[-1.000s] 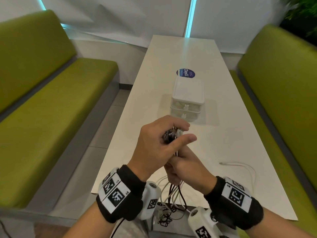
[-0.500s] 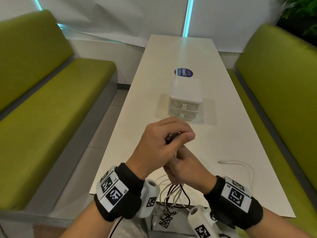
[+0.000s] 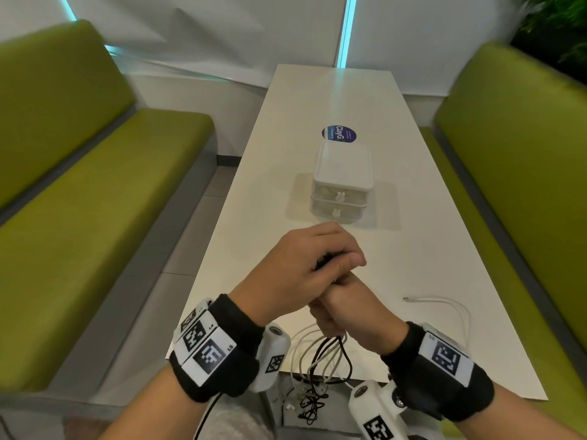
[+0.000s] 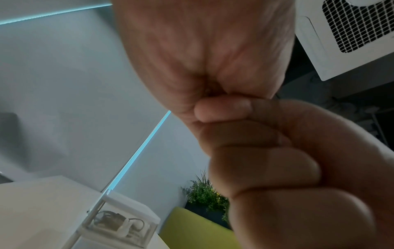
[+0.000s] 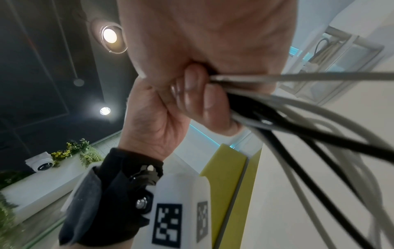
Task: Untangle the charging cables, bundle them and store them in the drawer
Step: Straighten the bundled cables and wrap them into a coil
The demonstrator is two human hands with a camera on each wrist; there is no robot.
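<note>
Since a second ago the left hand [image 3: 305, 268] has lowered and clenched over the bundle top. Right hand [image 3: 346, 309] grips the black and white cables [image 3: 320, 360], near table [image 3: 444, 249] edge. One white cable [image 3: 444, 304] lies loose, right. Drawer unit [image 3: 341, 182], far, is closed; bundling unfinished, storing left.

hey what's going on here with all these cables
A person is gathering black and white charging cables over a white table. The right hand grips the bundle, loops hanging below it; the left hand closes over its top. One white cable lies loose on the table. The small drawer unit behind stands closed.
</note>
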